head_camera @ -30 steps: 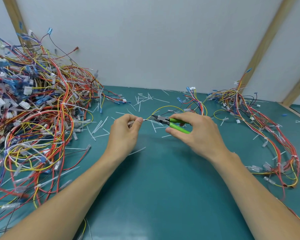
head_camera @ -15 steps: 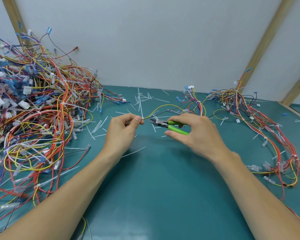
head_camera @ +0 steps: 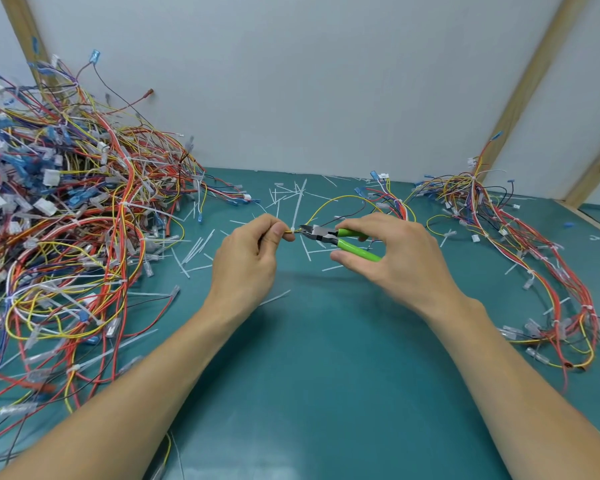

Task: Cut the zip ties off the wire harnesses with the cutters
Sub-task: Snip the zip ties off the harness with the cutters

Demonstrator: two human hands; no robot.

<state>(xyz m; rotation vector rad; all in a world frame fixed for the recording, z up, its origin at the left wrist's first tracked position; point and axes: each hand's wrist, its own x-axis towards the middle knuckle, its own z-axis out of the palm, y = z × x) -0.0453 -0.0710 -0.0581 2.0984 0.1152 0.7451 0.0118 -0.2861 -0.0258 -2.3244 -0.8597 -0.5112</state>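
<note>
Head view: my left hand (head_camera: 248, 252) pinches a yellow wire (head_camera: 329, 204), my right hand (head_camera: 392, 258) grips green cutters (head_camera: 340, 239) at its zip tie (head_camera: 293, 231); cut ties (head_camera: 194, 247) lie beyond, and a large uncut pile (head_camera: 70, 216) remains left of the cutters.

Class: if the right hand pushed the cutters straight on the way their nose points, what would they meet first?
Probably the white zip tie on the yellow wire, just ahead of the green-handled cutters in the right hand; then the left hand.

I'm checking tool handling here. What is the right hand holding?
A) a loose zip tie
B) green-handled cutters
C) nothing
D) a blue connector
B: the right hand grips the green-handled cutters, whose tip is at the zip tie on the yellow wire pinched by the left hand.
</note>
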